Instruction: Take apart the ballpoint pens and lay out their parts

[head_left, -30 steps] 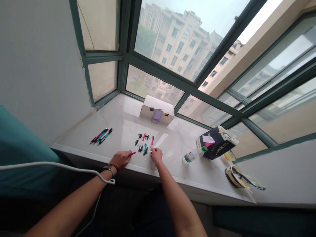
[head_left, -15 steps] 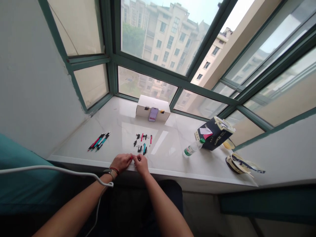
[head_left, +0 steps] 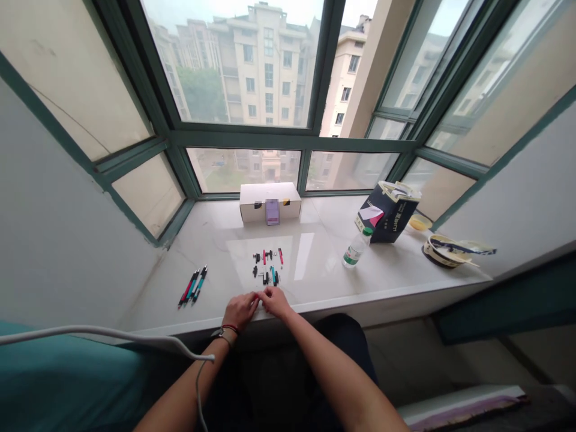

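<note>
My left hand is closed around a small red pen part, most of which its fingers hide. My right hand pinches at the same spot, its fingertips meeting the left ones over the sill's front edge. Just beyond both hands lie loose pen parts: black pieces, a red barrel, another red barrel, a blue barrel, and several tiny bits. Off to the left, several whole pens in red, black and teal rest side by side.
Against the window stands a white box with a purple pack in front. To the right are a green-capped bottle, a dark carton bag and a bowl-like container. A white cable crosses my left forearm.
My view has turned and levelled, so the sill and everything on it sit differently in the picture. Both hands stay together at the red part.
</note>
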The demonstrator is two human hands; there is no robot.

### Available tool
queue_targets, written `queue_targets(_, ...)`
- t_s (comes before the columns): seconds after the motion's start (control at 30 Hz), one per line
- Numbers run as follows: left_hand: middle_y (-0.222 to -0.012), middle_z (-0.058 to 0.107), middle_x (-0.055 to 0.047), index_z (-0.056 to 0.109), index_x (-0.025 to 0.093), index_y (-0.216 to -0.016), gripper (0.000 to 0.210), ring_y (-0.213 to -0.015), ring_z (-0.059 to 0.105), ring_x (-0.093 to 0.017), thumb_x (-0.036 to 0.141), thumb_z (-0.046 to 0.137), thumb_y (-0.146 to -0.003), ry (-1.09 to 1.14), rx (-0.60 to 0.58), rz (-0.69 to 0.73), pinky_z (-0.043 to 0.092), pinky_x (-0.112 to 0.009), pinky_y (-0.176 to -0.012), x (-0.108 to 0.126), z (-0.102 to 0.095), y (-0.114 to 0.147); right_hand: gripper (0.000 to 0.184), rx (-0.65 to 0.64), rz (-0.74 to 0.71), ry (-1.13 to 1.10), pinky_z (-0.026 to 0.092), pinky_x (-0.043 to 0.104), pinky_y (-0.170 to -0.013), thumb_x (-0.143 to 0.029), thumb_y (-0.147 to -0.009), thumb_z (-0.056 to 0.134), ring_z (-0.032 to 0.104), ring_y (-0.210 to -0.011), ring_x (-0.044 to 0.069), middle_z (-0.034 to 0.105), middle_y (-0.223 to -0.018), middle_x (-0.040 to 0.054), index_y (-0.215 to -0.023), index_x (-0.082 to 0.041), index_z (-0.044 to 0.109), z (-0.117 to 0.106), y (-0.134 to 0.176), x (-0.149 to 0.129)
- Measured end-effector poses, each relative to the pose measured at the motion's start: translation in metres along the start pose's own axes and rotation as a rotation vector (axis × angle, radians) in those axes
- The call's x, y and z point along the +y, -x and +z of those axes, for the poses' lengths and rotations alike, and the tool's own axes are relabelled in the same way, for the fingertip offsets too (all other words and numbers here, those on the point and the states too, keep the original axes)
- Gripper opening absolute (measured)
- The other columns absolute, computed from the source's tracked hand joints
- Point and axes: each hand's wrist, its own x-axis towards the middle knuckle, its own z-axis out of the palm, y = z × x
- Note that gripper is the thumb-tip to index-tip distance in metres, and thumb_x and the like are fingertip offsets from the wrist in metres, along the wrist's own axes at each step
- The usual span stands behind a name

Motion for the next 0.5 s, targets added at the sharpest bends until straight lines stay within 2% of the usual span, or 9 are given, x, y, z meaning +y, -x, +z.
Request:
queue_targets(0.1,-0.082,0.069,-0.006,0.062,0.023,-0.099,0.038,-0.078,0.063,-0.02,0.041,0.028,-0.099,-0.014,-0.007,0.02,0.04,-0.031,-0.072,0.0,0.0,0.0,0.032,-0.008,-0.007,-0.026,0.037,0.019,-0.044,-0.045,-0.088,0.054,0.051,-0.039,0.009,0.059,-0.054,-0.0039,-0.07,-0.019,0.053,-0.001,0.001,-0.002)
queue_targets(0.23,-0.08,0.069,-0.006,0.059,0.024,-0.109,0.036,-0.076,0.063,-0.021,0.045,0.032,-0.098,0.009,0.003,-0.008,0.041,-0.031,-0.07,-0.002,0.0,0.001,0.028,-0.034,-0.03,-0.057,0.036,0.019,-0.043,-0.042,-0.086,0.056,0.05,-0.038,0.009,0.057,-0.052,-0.0049,-0.07,-0.019,0.052,-0.002,0.001,-0.004)
queue_targets(0.33,-0.074,0.067,-0.003,0.055,0.024,-0.11,0.036,-0.072,0.064,-0.021,0.051,0.037,-0.095,0.062,0.021,-0.076,0.04,-0.03,-0.067,-0.002,0.001,0.001,0.032,-0.033,0.04,-0.189,0.036,0.02,-0.041,-0.046,-0.088,0.051,0.05,-0.039,0.01,0.055,-0.052,-0.0047,-0.07,-0.02,0.05,-0.004,-0.001,-0.007)
queue_targets(0.5,-0.07,0.063,0.0,0.043,0.021,-0.122,0.038,-0.064,0.063,-0.02,0.048,0.038,-0.095,0.166,0.09,-0.186,0.038,-0.029,-0.059,0.0,0.001,0.001,0.037,0.087,0.163,-0.419,0.036,0.02,-0.039,-0.049,-0.091,0.042,0.049,-0.038,0.009,0.055,-0.055,-0.0032,-0.069,-0.02,0.049,-0.005,-0.006,-0.011)
